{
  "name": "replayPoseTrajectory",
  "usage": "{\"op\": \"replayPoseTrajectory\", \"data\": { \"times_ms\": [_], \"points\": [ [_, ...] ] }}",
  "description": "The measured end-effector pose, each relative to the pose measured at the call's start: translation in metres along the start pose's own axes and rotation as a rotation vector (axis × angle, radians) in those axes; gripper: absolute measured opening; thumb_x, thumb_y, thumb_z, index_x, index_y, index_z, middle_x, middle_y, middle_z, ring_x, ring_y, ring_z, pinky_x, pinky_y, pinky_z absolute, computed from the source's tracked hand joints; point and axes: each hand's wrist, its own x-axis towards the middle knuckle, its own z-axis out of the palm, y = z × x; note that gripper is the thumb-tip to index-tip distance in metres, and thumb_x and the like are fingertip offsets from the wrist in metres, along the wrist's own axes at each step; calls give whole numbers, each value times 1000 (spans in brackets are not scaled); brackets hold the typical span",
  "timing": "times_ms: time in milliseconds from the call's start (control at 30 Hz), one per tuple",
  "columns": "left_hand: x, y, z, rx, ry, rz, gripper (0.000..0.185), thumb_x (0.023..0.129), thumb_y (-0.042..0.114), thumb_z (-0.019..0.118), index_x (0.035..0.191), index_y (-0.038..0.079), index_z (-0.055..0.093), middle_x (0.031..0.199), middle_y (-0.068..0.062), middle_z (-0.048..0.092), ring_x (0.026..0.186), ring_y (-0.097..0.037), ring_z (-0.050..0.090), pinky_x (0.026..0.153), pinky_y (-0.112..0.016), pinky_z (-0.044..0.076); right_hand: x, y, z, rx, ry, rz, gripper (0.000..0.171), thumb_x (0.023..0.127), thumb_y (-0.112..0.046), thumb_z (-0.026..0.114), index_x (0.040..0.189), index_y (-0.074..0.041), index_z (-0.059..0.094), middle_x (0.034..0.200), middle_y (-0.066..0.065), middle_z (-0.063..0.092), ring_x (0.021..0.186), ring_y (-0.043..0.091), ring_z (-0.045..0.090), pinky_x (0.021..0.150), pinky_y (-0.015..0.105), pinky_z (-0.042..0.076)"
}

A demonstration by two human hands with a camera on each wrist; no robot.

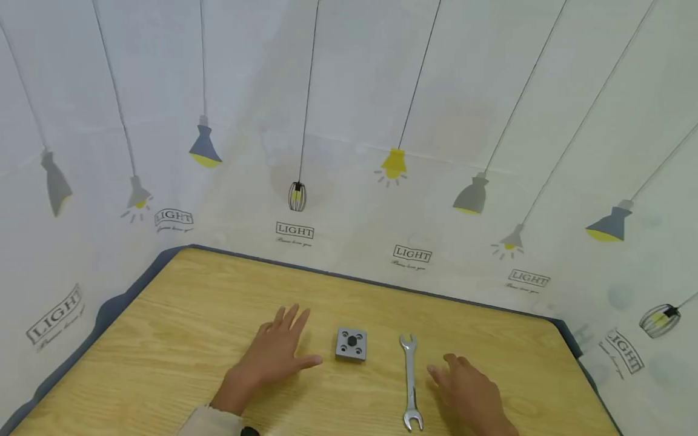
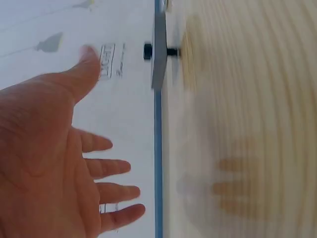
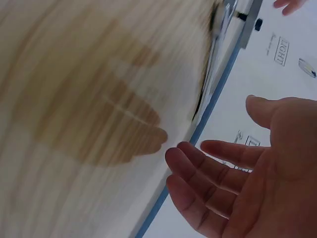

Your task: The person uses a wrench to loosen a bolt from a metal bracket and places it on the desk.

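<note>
A square grey metal plate (image 1: 351, 351) with holes near its corners stands in the middle of the table. A black bolt (image 1: 352, 341) passes through its centre; in the left wrist view the bolt's shank (image 2: 172, 51) shows beneath the plate, which sits raised off the wood. To the plate's right lies a double open-ended wrench (image 1: 411, 375). My left hand (image 1: 279, 351), fingers spread, hovers left of the plate and holds nothing. On the wrench's right my right hand (image 1: 471, 390) hovers with loosely bent fingers, also holding nothing. Neither hand touches the metal parts.
The light wooden table (image 1: 191, 327) has a dark blue edge (image 1: 327, 274). Behind and around it hangs a pale curtain (image 1: 349, 91) printed with lamps and the word LIGHT.
</note>
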Motion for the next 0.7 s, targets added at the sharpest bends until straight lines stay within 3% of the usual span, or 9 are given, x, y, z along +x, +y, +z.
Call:
{"op": "replayPoseTrajectory", "data": {
  "times_ms": [167, 300, 467, 700],
  "points": [
    [16, 35, 23, -103, 13, -110, 100, 87, 65, 61, 153, -2, 28, 152, -23, 39, 140, -44, 36, 104, -64, 33, 1, -29, 6, 128, -40, 29, 41, 95, -42, 63, 108, -3, 67, 84, 2, 68, 61, 16, 59, 50, 35, 47],
    [25, 55, 41, -148, 56, -166, 115, 75, 65, 74, 153, -4, 24, 146, -26, 44, 134, -44, 42, 102, -63, 36, 2, -49, 16, 168, -47, 36, 27, 91, -34, 70, 92, -6, 67, 68, -3, 56, 51, 12, 47, 44, 28, 38],
    [30, 68, 52, -170, 107, -214, 124, 66, 53, 87, 153, -7, 21, 150, -31, 36, 134, -49, 39, 101, -66, 36, 7, -63, 19, 140, -14, 67, 24, 89, -31, 72, 78, -13, 60, 63, -2, 50, 50, 12, 46, 44, 28, 35],
    [37, 75, 64, -138, 122, -250, 121, 67, 47, 89, 150, -11, 23, 141, -34, 43, 129, -49, 44, 100, -62, 40, 11, -62, 19, 169, -15, 126, 19, 88, -23, 74, 82, -9, 63, 62, -2, 53, 48, 11, 48, 42, 24, 35]
  ]
}}
